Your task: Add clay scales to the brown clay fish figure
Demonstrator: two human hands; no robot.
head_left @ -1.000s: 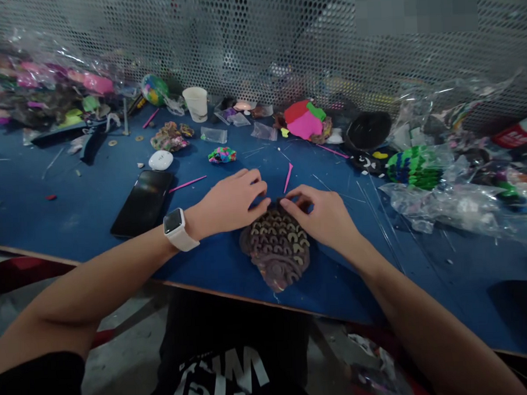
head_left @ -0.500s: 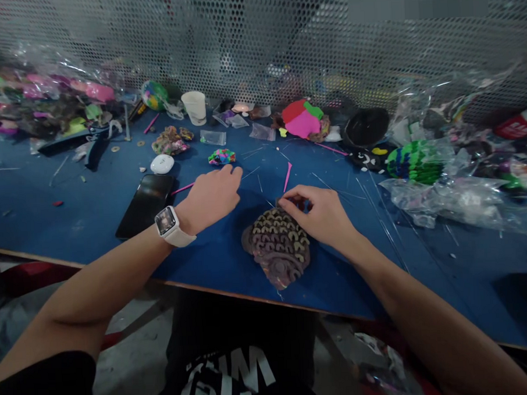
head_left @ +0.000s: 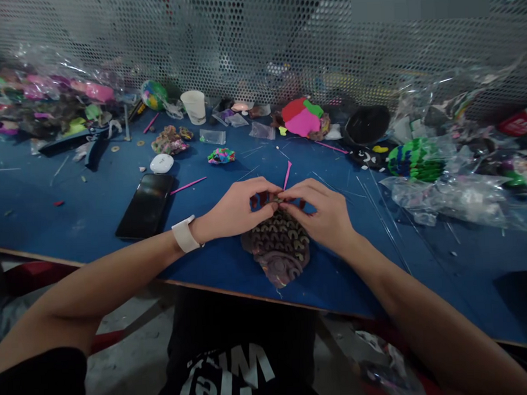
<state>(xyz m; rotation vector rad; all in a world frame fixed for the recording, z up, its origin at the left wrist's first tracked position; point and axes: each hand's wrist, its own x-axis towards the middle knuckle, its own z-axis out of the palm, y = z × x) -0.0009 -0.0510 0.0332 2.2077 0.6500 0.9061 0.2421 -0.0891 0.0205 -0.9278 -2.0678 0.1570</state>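
A brownish-grey clay piece (head_left: 277, 249), covered in rows of small curved scales, lies flat near the table's front edge. Over its far end, my left hand (head_left: 242, 209) and my right hand (head_left: 323, 212) meet with thumbs and fingertips pinched together. Something small and greyish shows between the fingertips, too small to name. Just beyond the hands lies a pink tool (head_left: 287, 174). A second pink stick (head_left: 188, 185) is to the left of it, beside a black phone (head_left: 145, 205).
Blue table (head_left: 214, 261) with a perforated metal screen behind. Along the back stand a paper cup (head_left: 194, 107), colourful clay lumps (head_left: 304, 119), a black bowl (head_left: 367, 125) and plastic bags (head_left: 447, 198). Clear thin rods (head_left: 384, 224) lie at right; pliers (head_left: 96, 148) at left.
My left hand has come down and to the right from over the table, and its fingers now meet those of my right hand at the clay piece's far end. The right hand has barely moved.
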